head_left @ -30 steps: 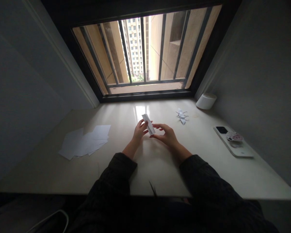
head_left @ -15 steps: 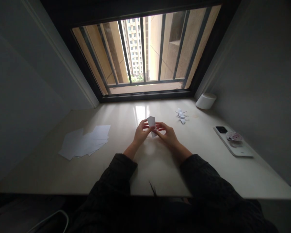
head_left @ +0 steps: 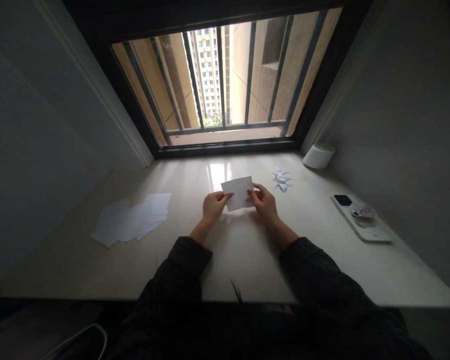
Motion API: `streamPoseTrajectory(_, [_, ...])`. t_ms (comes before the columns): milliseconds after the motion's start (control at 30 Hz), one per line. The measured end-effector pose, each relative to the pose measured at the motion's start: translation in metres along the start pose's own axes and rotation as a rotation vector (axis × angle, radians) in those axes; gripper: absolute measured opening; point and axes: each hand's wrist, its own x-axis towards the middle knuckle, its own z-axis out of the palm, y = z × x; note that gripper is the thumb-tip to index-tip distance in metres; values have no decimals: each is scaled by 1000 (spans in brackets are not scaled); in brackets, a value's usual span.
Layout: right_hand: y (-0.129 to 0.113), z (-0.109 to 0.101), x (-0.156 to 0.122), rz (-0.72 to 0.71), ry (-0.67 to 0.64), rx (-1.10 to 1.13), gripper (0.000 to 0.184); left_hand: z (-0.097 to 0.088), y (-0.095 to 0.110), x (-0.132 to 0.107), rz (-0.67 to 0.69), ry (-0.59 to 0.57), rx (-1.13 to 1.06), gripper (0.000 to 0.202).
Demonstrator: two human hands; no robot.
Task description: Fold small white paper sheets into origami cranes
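Between my two hands a sheet of white paper [head_left: 239, 193] is held up, spread out flat and slightly tilted, above the table. My left hand [head_left: 213, 206] pinches its left edge, thumb on the near face and fingers behind. The right edge is gripped the same way by my right hand [head_left: 264, 202]. The fingers behind the paper are partly hidden. Folded white paper cranes [head_left: 281, 179] lie beyond my right hand. A spread of loose white paper sheets [head_left: 133, 220] rests to the left.
On the right of the white table [head_left: 243, 260] lies a white phone [head_left: 360, 220] with a round grip on its back. A white cylindrical object [head_left: 318, 156] stands in the far right corner. Behind the table is a barred window [head_left: 225, 85], with walls on both sides.
The paper was narrow and folded between my fingers; now it is opened out into a wider sheet. My hands have moved apart to its left and right edges.
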Motion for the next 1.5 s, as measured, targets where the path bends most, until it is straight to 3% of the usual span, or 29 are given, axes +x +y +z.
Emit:
streamPoseTrajectory(133, [1,-3,5,111,-68,188,59,-7,0,6,-25,-48,41,42])
streamPoseTrajectory(300, [-8,-8,6,98,-149,287,63,-8,2,8,-94,-137,-83,41])
streamPoseTrajectory(400, [-12,-10,8,67,-199,327,54,-8,-2,11,-148,-130,-155,41])
streamPoseTrajectory(533, [-10,-12,11,48,-271,260,26,-8,-5,14,-241,-97,-305,43])
streamPoseTrajectory(800, [-11,-12,9,93,-450,327,33,-12,1,11,-345,-15,-457,41])
streamPoseTrajectory(900, [-13,-7,5,80,-418,260,37,-12,0,11,-346,-3,-418,56])
streamPoseTrajectory(1033, [-12,-3,5,89,-309,203,36,-10,3,11,-252,-20,-363,78])
streamPoseTrajectory(1267, [-1,-5,13,222,-162,324,45,-7,9,6,-13,-172,-337,69])
streamPoseTrajectory(1500, [-5,-3,10,255,-150,350,51,0,9,0,38,-98,-356,45])
